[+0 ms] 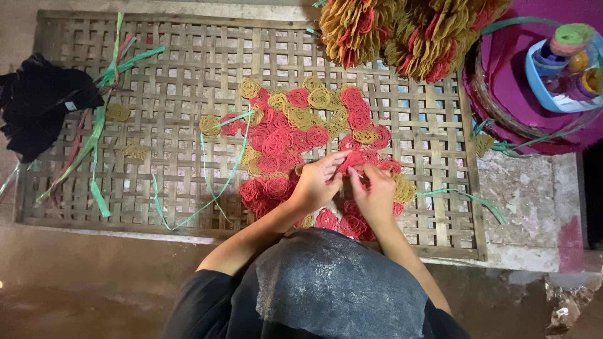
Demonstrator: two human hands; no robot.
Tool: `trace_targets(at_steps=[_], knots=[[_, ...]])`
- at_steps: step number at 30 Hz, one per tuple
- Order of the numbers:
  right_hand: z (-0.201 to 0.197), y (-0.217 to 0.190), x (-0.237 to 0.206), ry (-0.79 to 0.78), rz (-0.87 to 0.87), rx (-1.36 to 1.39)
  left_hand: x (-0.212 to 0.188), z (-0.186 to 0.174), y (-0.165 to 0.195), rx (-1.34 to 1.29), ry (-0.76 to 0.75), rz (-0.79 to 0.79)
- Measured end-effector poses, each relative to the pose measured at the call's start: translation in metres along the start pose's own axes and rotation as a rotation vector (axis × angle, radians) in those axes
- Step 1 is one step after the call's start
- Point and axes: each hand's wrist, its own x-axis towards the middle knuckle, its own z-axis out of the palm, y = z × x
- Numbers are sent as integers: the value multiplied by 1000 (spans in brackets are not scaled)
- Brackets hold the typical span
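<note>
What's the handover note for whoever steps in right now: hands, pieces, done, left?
Left hand: pinching a red coil at the near edge of the cluster.
Right hand: fingers on the same red coil from the other side.
Coils: a joined-looking spread of red and yellow coils lies mid-mat on the woven bamboo mat; whether all are tied together cannot be told.
Loose: two yellow coils at the left, green strips beside them, one long green strip trailing off the cluster.
Done: most of the spread is laid out.
Left: the coil in hand and the loose ones are not yet in.
</note>
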Motion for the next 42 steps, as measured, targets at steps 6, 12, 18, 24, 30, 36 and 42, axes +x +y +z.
trace_targets(at_steps=[6, 12, 18, 24, 30, 36, 42], knots=[[-1, 9, -2, -54, 66, 205, 3, 0, -2, 110, 74, 32], [-1, 17, -4, -121, 228, 302, 7, -6, 13, 450, 89, 395], [-30, 12, 2, 184, -30, 235, 19, -16, 39, 691, 9, 642], [-35, -5, 5, -1, -148, 0, 26, -6, 49, 617, -32, 613], [-29, 2, 6, -16, 57, 260, 23, -9, 25, 457, -12, 335], [-33, -5, 7, 73, -125, -101, 18, -20, -25, 849, -181, 221], [-38, 1, 11, -72, -49, -60, 18, -35, -48, 609, -319, -109]])
